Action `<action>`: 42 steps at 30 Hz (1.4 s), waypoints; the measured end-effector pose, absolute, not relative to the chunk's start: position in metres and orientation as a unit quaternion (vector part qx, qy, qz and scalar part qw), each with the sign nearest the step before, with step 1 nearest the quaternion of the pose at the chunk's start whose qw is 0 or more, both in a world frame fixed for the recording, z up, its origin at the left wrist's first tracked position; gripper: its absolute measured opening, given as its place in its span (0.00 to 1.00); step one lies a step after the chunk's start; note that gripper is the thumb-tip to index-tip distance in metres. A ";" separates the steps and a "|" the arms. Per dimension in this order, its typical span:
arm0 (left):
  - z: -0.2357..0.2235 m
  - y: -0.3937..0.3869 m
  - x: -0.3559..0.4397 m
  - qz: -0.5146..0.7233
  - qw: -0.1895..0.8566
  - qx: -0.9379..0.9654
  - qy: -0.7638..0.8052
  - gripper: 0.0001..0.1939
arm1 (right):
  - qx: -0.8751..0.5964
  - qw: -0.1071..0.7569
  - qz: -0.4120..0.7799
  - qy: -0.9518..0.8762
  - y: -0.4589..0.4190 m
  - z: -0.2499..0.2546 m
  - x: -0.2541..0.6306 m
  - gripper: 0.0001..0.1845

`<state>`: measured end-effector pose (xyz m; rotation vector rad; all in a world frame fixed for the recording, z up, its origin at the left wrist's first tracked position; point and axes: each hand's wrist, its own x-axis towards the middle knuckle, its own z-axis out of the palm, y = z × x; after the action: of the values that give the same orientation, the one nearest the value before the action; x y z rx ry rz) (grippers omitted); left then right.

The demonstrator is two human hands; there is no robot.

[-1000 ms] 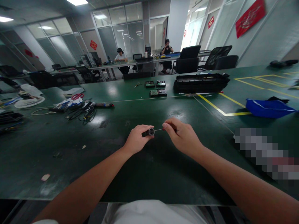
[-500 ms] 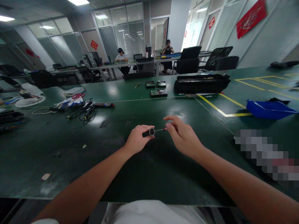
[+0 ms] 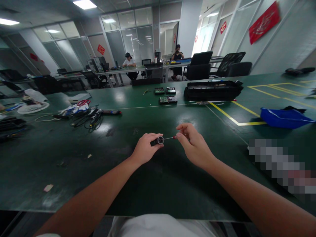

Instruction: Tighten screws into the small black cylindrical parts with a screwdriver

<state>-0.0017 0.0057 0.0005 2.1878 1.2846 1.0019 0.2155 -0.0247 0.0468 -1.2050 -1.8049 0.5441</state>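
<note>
Between the fingertips and thumb of my left hand [image 3: 146,146] sits a small black cylinder [image 3: 154,142] with a bright metal ring at its open end. That ring faces back toward me. My right hand [image 3: 194,144] pinches the red handle of a thin screwdriver [image 3: 170,138] between thumb and fingers. The screwdriver's metal shaft points left, and its tip reaches the ringed end of the cylinder. Whether the tip sits in a screw I cannot tell. Both hands are over the middle of the green table [image 3: 158,191].
Small circuit-board drives [image 3: 168,100] lie ahead, beside a long black housing [image 3: 213,91]. At the left are tangled cables [image 3: 92,119], red-handled scissors [image 3: 84,102] and a white fan cover [image 3: 33,107]. A blue tray [image 3: 283,118] stands at the right. Two people [image 3: 128,62] sit at the far desk.
My right hand has shifted slightly right, its fingers turned a little at the screwdriver handle. My left hand keeps its hold on the cylinder. The whole view has tipped up slightly.
</note>
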 end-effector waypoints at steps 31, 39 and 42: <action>0.011 0.001 0.001 0.352 0.185 0.794 0.460 0.21 | -0.469 0.546 0.322 -0.615 -0.011 0.039 0.215 0.13; 0.011 0.001 0.001 0.348 0.186 0.793 0.463 0.20 | -0.454 0.553 0.319 -0.622 -0.011 0.037 0.213 0.13; 0.010 0.001 0.002 0.350 0.187 0.792 0.463 0.21 | -0.447 0.552 0.301 -0.636 -0.012 0.037 0.213 0.12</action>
<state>0.0017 0.0008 0.0096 2.2305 1.3050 0.9868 0.2132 -0.0116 0.0367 -1.0563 -1.5041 0.7122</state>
